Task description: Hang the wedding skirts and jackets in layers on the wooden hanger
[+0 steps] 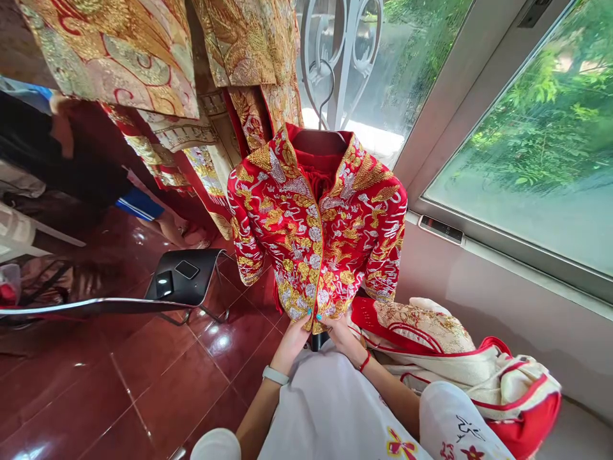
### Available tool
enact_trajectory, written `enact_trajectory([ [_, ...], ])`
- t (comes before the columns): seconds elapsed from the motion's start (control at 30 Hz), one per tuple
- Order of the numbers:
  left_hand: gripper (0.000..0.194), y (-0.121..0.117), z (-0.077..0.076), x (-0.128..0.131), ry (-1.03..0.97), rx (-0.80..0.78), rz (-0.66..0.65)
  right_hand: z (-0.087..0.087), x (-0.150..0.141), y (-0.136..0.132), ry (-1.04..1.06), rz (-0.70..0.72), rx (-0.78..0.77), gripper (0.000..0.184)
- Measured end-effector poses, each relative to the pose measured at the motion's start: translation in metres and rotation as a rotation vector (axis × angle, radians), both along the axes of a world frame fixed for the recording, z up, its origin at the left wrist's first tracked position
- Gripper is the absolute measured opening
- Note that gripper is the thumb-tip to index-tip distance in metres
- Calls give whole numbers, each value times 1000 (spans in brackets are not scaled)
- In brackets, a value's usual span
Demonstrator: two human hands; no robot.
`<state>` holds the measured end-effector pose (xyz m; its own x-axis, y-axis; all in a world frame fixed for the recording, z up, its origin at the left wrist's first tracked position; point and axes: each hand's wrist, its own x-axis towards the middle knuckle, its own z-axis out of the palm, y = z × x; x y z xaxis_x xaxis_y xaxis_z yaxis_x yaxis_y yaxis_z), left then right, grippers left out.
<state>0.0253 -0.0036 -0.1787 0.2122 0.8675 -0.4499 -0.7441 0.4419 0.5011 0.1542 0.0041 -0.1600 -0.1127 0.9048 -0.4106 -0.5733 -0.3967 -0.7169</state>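
Observation:
Right in front of me a red jacket (292, 223), thickly embroidered in gold and silver, hangs upright from a hanger (327, 96) hooked on the white window grille. Its collar stands up and its front edges meet lower down. My left hand (295, 337) pinches the bottom hem just left of the front opening, thumb on top. On the other side of the opening, my right hand (339, 332) grips the hem the same way. Both hands are closed on the cloth, and the fingers beneath it are hidden.
More embroidered garments (239, 51) hang at upper left. A black chair (184, 275) holds a phone-like device. Folded cream and red clothes (454, 358) lie at right, below the window sill, where a small device (440, 230) rests. Another person (71, 153) is at far left.

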Motion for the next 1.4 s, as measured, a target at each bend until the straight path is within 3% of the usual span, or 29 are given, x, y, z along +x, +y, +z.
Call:
enact_trajectory([
  [0.27,57,-1,1,0,50,41,-15,4,0,-3,10,-30,-52,65],
  [0.6,63,-1,-31,-5,191,45,-10,-9,-3,1,-1,-50,-50,62],
  [0.77,59,-2,-27,-5,220,110,-8,-19,-4,4,9,-13,-8,59],
  [0.97,67,-3,-22,-1,237,46,37,-31,-5,4,50,-40,-5,56],
  [1.23,65,-7,-35,-1,285,-43,15,-37,-4,3,90,-15,-29,53],
  [1.4,61,-6,-42,0,211,-10,50,-47,6,12,-6,-47,-76,53],
])
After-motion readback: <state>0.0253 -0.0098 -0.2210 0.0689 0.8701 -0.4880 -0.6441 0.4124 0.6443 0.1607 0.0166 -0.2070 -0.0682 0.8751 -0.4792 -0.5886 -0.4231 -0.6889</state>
